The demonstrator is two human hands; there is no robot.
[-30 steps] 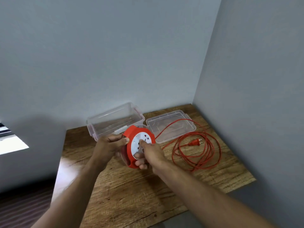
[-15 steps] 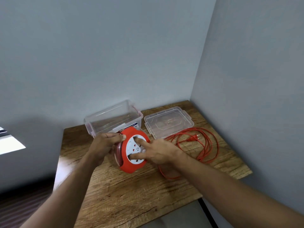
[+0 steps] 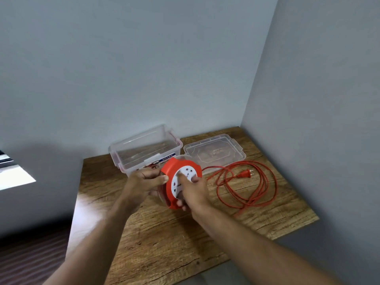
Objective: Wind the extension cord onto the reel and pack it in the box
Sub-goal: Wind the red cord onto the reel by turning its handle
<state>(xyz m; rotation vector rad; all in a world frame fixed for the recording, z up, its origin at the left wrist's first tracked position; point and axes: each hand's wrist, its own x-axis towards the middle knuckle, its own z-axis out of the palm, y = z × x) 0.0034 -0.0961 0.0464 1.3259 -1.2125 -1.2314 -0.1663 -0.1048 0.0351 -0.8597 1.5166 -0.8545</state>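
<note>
I hold an orange cord reel (image 3: 172, 170) with a white socket face upright above the wooden table (image 3: 164, 239). My left hand (image 3: 144, 182) grips its left rim. My right hand (image 3: 193, 190) lies over the white face, fingers curled around the lower edge. The orange extension cord (image 3: 246, 194) runs from the reel into loose loops on the table at the right, its plug (image 3: 244, 174) lying inside the loops. The clear plastic box (image 3: 144, 149) stands open behind the reel.
The box's clear lid (image 3: 216, 153) lies flat to the right of the box, behind the cord. Grey walls close in the table at the back and right. The table's front edge is close to my arms.
My right hand has gone from flat with spread fingers on the white face to gripping its lower edge. The reel has turned, and the cord loops have shifted on the table.
</note>
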